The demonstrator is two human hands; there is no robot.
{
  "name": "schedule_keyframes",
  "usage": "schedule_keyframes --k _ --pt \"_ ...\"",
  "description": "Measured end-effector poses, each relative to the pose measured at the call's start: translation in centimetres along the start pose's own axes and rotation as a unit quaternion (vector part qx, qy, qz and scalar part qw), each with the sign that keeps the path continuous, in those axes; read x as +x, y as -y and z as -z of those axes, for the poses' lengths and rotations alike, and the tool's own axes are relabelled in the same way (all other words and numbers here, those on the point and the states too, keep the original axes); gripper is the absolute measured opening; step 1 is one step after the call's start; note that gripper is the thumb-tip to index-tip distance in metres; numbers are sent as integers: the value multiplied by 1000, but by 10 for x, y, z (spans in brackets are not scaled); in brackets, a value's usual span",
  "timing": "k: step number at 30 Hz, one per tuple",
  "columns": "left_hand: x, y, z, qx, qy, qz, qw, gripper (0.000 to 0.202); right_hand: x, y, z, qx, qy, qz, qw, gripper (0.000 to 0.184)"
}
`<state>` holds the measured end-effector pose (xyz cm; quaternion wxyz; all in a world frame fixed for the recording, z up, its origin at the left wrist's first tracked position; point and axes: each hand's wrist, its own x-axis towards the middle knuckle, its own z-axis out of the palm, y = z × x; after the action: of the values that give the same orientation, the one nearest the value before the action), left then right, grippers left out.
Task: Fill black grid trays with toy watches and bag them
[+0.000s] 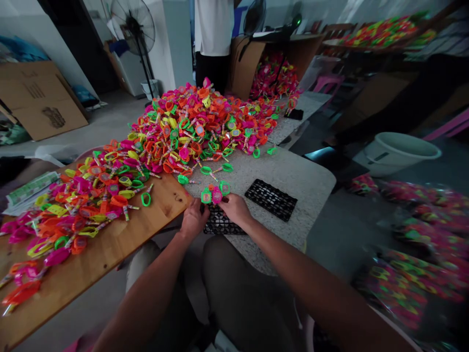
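Note:
My left hand (pixel 194 217) is closed, its fingertips at a green toy watch (pixel 206 196) that stands at the far edge of a black grid tray (pixel 224 227). On the tray's other side, my right hand (pixel 237 209) pinches at a pink toy watch (pixel 217 195) beside the green one. Another green toy watch (pixel 224 187) shows just behind the right fingertips. My fingers partly hide the tray and the lower ends of the watches. A second black grid tray (pixel 271 199) lies on the speckled tabletop (pixel 308 181) to the right.
A large heap of colourful toy watches (pixel 205 124) covers the back, spilling onto the wooden board (pixel 146 234) at left. A white bucket (pixel 399 151) and bagged watches (pixel 432 225) stand on the floor at right. A person (pixel 214 39) stands behind the heap near a fan (pixel 134 24).

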<state>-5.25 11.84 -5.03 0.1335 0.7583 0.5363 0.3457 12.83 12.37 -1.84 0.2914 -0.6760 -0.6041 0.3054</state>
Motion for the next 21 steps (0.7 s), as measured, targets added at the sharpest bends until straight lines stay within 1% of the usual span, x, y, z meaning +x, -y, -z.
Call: schedule_keyframes --k 4,8,14,17,21 --pt "-1 -2 1 3 6 6 1000 9 1 -4 -7 -109 -46 28 993 25" --pt "-2 -3 1 6 8 12 1000 9 4 -3 -10 -173 -41 38 983 25" --pt "-4 -2 -2 14 1 17 1000 7 7 -3 1 -193 10 86 977 25" --pt "-4 -2 -3 17 2 17 1000 7 8 -5 2 -195 36 109 974 23" --pt "-3 -2 -2 7 3 16 1000 7 13 -7 8 -172 51 123 976 20"
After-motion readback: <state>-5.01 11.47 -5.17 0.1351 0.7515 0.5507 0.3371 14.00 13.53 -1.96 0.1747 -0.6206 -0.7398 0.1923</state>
